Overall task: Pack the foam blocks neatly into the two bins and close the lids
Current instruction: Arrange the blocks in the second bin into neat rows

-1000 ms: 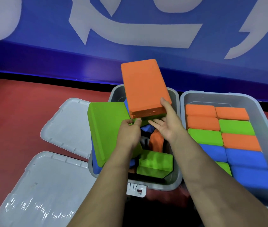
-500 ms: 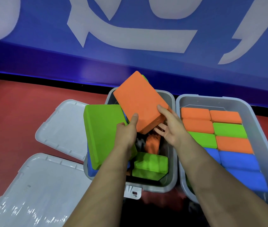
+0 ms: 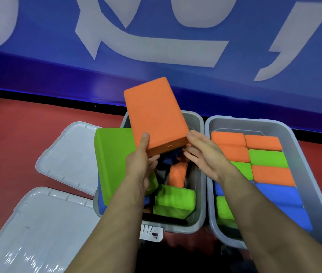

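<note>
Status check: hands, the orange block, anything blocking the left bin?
Left hand grips orange block; right hand open at its corner. Big green block tilted across left bin.

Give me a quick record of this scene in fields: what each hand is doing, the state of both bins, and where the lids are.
left hand: grips near corner of raised orange block, thumb on top
right hand: fingers straight, touching the block's near right corner
left bin: open, blocks jumbled, large green block leaning at its left side
right bin: open, orange, green and blue blocks in neat rows
lids: two, both off, lying on the red floor left of the bins
</note>
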